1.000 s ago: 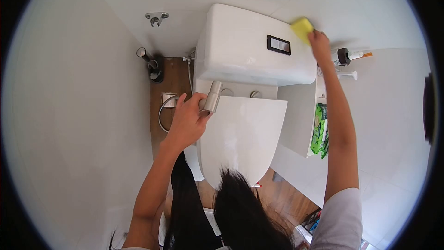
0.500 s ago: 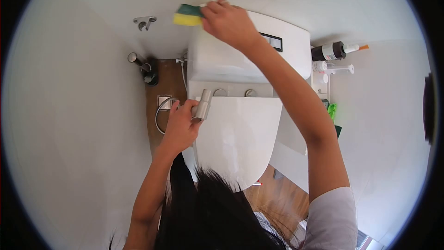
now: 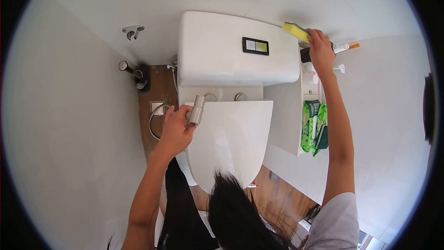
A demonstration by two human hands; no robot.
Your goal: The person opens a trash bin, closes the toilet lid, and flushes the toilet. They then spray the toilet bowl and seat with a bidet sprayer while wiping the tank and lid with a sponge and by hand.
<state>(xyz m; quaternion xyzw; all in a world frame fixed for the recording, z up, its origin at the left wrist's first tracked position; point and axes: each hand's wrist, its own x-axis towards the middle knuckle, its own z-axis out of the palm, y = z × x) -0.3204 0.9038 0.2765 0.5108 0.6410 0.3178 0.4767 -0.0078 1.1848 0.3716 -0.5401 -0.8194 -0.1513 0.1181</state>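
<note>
My left hand point(image 3: 174, 132) is wrapped round a silver handheld bidet sprayer point(image 3: 196, 111), whose head sits over the left edge of the closed toilet lid point(image 3: 236, 129). A metal hose point(image 3: 151, 122) loops beside that hand. At the upper right, my right hand point(image 3: 322, 53) grips a sponge point(image 3: 295, 31) with its yellow side showing and a dark green edge. The sponge lies at the back right corner of the white toilet tank point(image 3: 208, 41), overlapping the wall in this view. A black-framed flush button point(image 3: 255, 46) is set in the tank top.
Right of the toilet, a narrow white shelf holds a dark bottle point(image 3: 305, 55), white containers and a green wipes pack point(image 3: 310, 122). A toilet brush holder point(image 3: 143, 79) stands on the left ledge. A metal wall bracket point(image 3: 133, 31) is above it.
My right hand has carried the sponge from the tank's back left to its back right corner. The left hand keeps the sprayer in nearly the same place. The view has shifted slightly.
</note>
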